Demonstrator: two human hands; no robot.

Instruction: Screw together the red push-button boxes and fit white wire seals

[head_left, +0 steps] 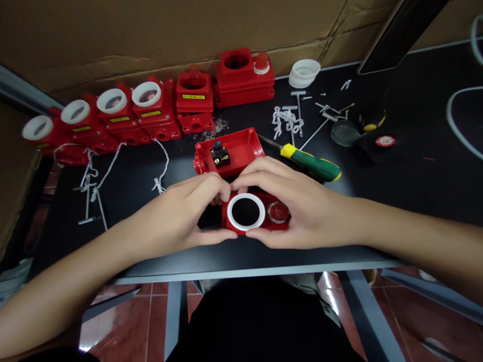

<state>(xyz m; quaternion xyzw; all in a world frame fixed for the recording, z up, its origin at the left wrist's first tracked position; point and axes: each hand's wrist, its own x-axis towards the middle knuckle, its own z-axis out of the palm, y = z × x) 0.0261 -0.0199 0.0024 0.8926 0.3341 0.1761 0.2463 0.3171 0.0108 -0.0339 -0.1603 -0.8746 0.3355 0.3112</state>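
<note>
At the table's front, my left hand (184,211) and my right hand (305,208) are closed around a red cover (277,227). A white ring (230,215) sits over its round opening, which looks black inside. My left fingers and thumb grip the left side by the ring. Over the right part curves my right hand, thumb tip touching the ring's lower edge. A round red knob (278,212) shows under the right palm. Just behind lies an open red box base (243,146) holding a small black switch block (220,155). Some of my fingertips are hidden.
A green and yellow screwdriver (313,162) lies behind my right hand. Several red boxes (156,113) stand along the back left, some with cords and T-shaped rods. White rings (304,73) are stacked at the back, near a glass disc (345,133) and loose rods.
</note>
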